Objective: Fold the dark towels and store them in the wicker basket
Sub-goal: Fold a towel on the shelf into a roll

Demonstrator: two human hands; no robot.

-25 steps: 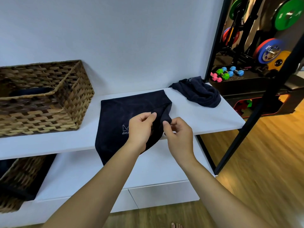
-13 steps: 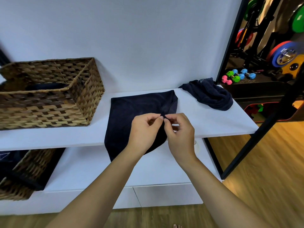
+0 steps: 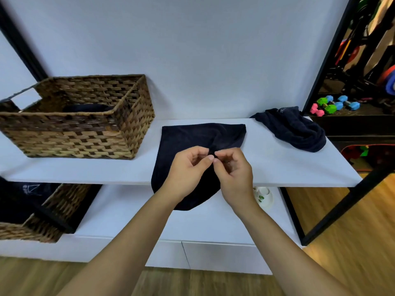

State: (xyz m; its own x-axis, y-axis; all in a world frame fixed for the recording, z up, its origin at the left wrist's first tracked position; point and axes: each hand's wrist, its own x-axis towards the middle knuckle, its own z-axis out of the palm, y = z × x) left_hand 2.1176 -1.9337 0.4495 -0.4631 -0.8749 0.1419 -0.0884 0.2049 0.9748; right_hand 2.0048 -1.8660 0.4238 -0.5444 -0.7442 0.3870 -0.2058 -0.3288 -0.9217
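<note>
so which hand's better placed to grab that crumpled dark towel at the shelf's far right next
Right. The right hand is on the side of the crumpled dark towel. The left hand would have to cross over it. Both now pinch the flat dark towel, so one must let go first.

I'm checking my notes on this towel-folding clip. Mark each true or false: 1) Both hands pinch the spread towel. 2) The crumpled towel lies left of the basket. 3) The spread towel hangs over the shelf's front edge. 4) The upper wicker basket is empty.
1) True: the left hand and right hand pinch the spread towel.
2) False: the crumpled towel lies at the shelf's right end, far from the wicker basket.
3) True.
4) False: dark cloth shows inside it.
</note>
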